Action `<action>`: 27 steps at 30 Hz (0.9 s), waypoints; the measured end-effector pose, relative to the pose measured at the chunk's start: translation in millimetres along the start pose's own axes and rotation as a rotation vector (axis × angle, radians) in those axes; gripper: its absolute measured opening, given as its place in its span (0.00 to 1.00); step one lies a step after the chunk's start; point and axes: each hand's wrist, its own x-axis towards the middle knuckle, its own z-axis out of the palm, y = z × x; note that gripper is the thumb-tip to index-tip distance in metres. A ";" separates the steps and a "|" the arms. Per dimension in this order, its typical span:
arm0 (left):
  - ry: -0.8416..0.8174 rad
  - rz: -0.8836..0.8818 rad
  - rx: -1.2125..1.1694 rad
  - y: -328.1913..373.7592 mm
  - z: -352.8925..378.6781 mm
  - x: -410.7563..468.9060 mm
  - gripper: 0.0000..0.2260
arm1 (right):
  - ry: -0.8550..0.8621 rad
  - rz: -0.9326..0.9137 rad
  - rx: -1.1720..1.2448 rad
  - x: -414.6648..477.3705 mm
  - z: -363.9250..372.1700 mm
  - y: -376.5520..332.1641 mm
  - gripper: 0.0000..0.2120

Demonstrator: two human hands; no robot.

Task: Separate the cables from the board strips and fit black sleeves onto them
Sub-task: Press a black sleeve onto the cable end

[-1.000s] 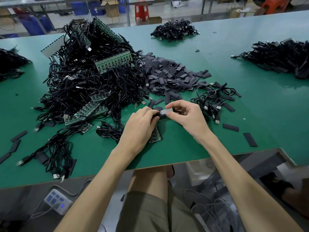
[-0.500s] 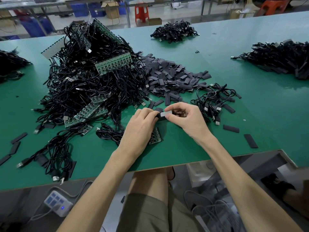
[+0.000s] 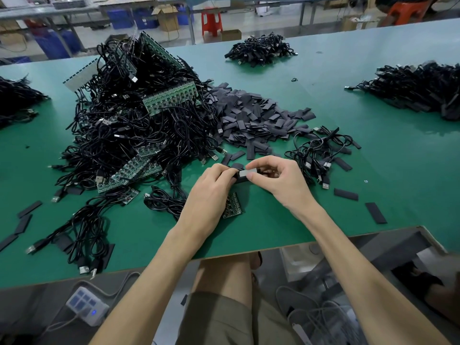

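Note:
My left hand (image 3: 211, 190) and my right hand (image 3: 278, 180) meet over the green table (image 3: 410, 155), just in front of a heap of flat black sleeves (image 3: 254, 120). My right hand pinches a small pale board end (image 3: 246, 172) between thumb and forefinger. My left hand grips a black sleeve (image 3: 239, 179) against it. A short green board strip (image 3: 232, 204) lies partly under my left hand. A big tangle of black cables with green board strips (image 3: 139, 120) rises at the left.
Loose cables (image 3: 321, 153) lie right of my hands, with single sleeves (image 3: 346, 194) near the table's front edge. More cable piles sit at the far middle (image 3: 261, 49), far right (image 3: 418, 90) and far left (image 3: 15, 100). A power strip (image 3: 87, 306) lies on the floor.
Both hands stay together over the same spot; the pale board end sits slightly further into the black sleeve. Nothing else on the table has moved.

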 end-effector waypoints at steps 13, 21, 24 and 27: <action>-0.024 0.040 0.018 -1.9 2.6 0.8 0.12 | -0.008 -0.014 0.000 0.2 -1.1 1.3 0.04; -0.015 0.070 -0.001 -3.3 4.4 0.9 0.11 | -0.041 -0.008 0.025 0.5 -1.1 2.3 0.07; -0.008 0.090 0.002 -4.1 5.6 1.5 0.11 | -0.037 -0.026 0.011 0.5 -0.3 1.5 0.07; 0.006 0.089 -0.021 -4.6 5.5 1.1 0.10 | -0.068 -0.029 0.003 0.3 0.6 -0.1 0.07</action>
